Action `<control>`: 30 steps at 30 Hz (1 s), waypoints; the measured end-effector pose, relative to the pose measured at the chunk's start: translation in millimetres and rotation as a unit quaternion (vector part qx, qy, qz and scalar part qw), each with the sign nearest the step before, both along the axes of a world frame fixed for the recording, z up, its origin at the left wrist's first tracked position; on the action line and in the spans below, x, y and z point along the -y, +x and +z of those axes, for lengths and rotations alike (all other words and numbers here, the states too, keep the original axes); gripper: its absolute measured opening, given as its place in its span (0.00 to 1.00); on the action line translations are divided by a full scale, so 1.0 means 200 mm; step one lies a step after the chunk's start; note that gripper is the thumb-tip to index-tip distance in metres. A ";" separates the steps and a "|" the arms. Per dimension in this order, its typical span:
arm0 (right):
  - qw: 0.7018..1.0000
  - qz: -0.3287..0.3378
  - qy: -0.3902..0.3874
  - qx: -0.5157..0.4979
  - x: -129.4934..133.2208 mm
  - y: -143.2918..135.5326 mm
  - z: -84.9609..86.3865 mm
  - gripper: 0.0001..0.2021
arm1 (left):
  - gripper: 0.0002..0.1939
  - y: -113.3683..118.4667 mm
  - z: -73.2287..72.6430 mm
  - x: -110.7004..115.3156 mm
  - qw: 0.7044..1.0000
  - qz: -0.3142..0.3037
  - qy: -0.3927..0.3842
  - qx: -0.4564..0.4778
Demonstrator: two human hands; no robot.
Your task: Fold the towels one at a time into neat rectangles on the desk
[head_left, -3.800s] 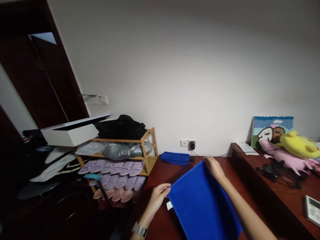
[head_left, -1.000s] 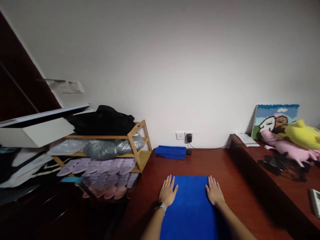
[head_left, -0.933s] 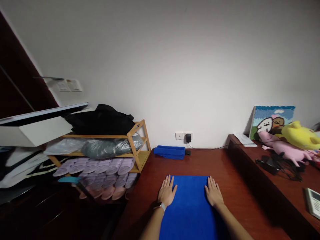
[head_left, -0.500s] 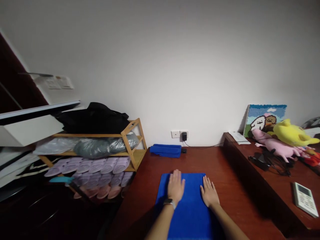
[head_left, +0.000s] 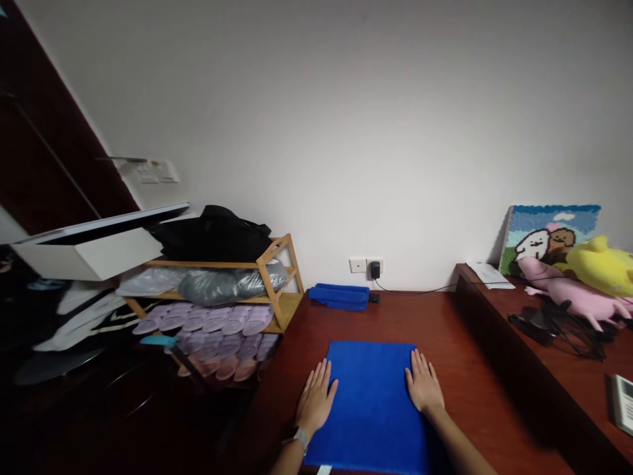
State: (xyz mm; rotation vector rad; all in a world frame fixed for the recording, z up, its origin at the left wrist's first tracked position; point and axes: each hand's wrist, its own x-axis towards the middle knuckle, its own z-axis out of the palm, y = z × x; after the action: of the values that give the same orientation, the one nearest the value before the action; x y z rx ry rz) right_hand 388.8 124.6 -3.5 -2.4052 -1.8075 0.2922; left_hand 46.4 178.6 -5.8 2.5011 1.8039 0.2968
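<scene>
A blue cloth [head_left: 370,409] lies spread flat on the reddish-brown desk [head_left: 475,376], with a small white tag at its near edge. My left hand [head_left: 315,399], a watch on its wrist, rests on the cloth's left edge with the fingers stretched out. On the right edge lies my right hand [head_left: 424,382], flat, its fingers extended. Neither hand grips anything. Farther back, a folded blue cloth [head_left: 340,297] sits near the wall.
A wooden rack [head_left: 279,290] with slippers and a black bag [head_left: 212,234] stands at the left. On the raised right-hand surface are plush toys [head_left: 568,290], cables [head_left: 564,330], a dog picture [head_left: 548,237] and a partly visible calculator [head_left: 624,402]. A charger [head_left: 375,269] is plugged into the wall.
My left hand has moved left and nearer, from on top of the cloth to its left edge. My right hand stays at the right edge. The view has turned slightly left.
</scene>
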 end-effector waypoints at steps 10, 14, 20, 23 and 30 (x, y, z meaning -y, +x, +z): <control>1.000 -0.012 0.023 0.009 0.28 -0.15 0.04 0.34 | 0.36 0.02 -0.02 0.01 1.000 0.005 0.018 -0.008; 0.999 -0.005 0.022 -0.023 0.48 -0.17 -0.01 0.35 | 0.35 0.00 0.04 0.00 1.000 0.008 0.003 -0.024; 0.999 -0.006 0.026 -0.039 0.53 -0.18 0.02 0.35 | 0.32 0.33 0.13 0.21 0.996 -0.047 0.072 0.018; 0.999 0.000 0.027 -0.041 0.52 -0.17 0.00 0.35 | 0.30 0.61 0.09 0.42 0.980 -0.191 0.044 0.042; 1.000 0.000 0.019 -0.025 0.53 -0.17 -0.01 0.35 | 0.32 0.41 0.03 0.49 0.991 -0.131 -0.031 0.018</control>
State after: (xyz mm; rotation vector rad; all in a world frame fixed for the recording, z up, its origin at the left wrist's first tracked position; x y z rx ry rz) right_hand 353.8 18.0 -5.0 -2.3514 -1.7753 0.3119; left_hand 129.0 80.6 -0.4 2.6271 1.4259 0.2667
